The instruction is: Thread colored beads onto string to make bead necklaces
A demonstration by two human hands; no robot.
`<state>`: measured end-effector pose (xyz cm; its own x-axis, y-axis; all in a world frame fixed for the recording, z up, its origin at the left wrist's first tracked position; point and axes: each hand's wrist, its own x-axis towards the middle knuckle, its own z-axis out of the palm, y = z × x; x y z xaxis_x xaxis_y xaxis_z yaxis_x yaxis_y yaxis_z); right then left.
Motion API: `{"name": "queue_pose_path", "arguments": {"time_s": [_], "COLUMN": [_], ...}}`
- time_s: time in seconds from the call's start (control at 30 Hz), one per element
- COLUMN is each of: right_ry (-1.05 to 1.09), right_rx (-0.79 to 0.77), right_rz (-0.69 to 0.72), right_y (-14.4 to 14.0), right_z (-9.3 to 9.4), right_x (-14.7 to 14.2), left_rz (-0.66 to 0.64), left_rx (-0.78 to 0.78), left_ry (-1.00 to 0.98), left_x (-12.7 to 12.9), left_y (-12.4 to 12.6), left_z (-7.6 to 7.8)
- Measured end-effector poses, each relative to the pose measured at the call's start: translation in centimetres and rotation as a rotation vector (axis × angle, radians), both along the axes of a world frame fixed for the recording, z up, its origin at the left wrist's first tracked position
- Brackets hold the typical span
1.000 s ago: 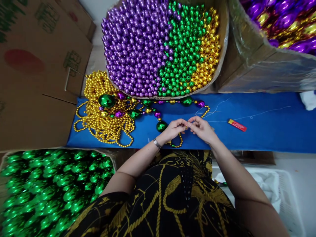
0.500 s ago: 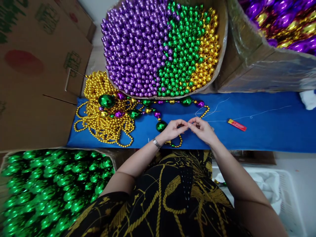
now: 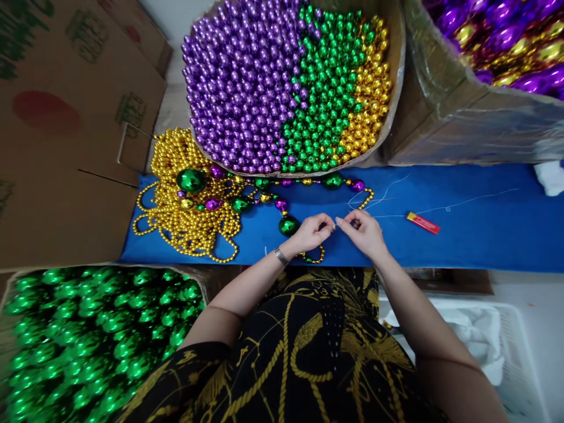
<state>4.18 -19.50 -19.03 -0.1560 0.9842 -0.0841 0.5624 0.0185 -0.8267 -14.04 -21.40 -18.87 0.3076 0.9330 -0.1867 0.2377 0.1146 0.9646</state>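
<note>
My left hand (image 3: pixel 312 231), with a metal watch band at the wrist, pinches its fingertips together at the end of a bead string. My right hand (image 3: pixel 362 230) pinches just beside it, a small gap between the two. A thin white thread (image 3: pixel 388 216) runs out from behind my right hand towards a red lighter (image 3: pixel 423 223) with a yellow end. The fine thread between the fingertips is barely visible. The bead garland (image 3: pixel 288 225) of green, purple and gold beads lies by my left hand. Its gold end (image 3: pixel 366 200) curves above my right hand.
A heap of gold bead strands (image 3: pixel 189 226) lies left on the blue cloth (image 3: pixel 476 235). Behind stands a box of purple, green and gold beads (image 3: pixel 247 88). Large green beads (image 3: pixel 101 335) fill a box at lower left. A white basket (image 3: pixel 520 346) stands at lower right.
My hands have drawn slightly apart; the fingertips met before and now show a small gap. The garland and lighter stay where they were.
</note>
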Motion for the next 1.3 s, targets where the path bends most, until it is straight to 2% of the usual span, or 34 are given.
{"name": "queue_pose_path", "arguments": {"time_s": [0.13, 0.23, 0.33, 0.6, 0.73, 0.87, 0.97, 1.07, 1.1, 1.13, 1.23, 1.3], "right_ry": [0.014, 0.0, 0.027, 0.174, 0.204, 0.111, -0.006, -0.333, -0.502, -0.564, -0.664, -0.706], "right_rx": [0.017, 0.027, 0.022, -0.057, -0.067, -0.057, 0.038, 0.255, 0.299, 0.299, 0.276, 0.266], "right_rz": [-0.041, -0.027, 0.007, 0.091, 0.148, 0.24, 0.196, -0.03, -0.126, -0.177, -0.157, -0.095], "right_y": [0.0, 0.0, 0.0, -0.6, -0.9, -1.1, -1.3, -1.0, -0.8, -0.5, 0.1, 0.2], "right_z": [-0.3, -0.2, -0.4, -1.9, -1.6, -0.6, 0.0, 0.2, 0.1, 0.0, -0.7, -1.1], "right_x": [0.1, 0.2, 0.2, -0.4, -0.7, -0.1, 2.0, 6.7, 8.7, 10.6, 15.2, 16.3], "left_rz": [0.015, -0.022, -0.033, 0.107, 0.219, 0.29, 0.313, 0.302, 0.292, 0.283, 0.258, 0.248], "left_rx": [-0.109, -0.233, -0.282, -0.161, -0.21, -0.306, -0.351, -0.345, -0.345, -0.348, -0.36, -0.367], "left_ry": [-0.107, -0.266, -0.373, -0.498, -0.564, -0.622, -0.666, -0.607, -0.585, -0.569, -0.548, -0.547], "left_x": [-0.1, -0.4, -0.6, -0.1, 0.5, 1.3, 1.7, 1.6, 1.6, 1.6, 1.7, 1.8], "left_y": [0.1, 0.1, 0.1, -0.1, -0.1, 0.2, 0.5, 0.6, 0.7, 0.7, 0.7, 0.6], "left_z": [-0.1, -0.1, -0.2, -0.3, 0.1, 0.8, 1.4, 1.7, 1.7, 1.7, 1.7, 1.7]}}
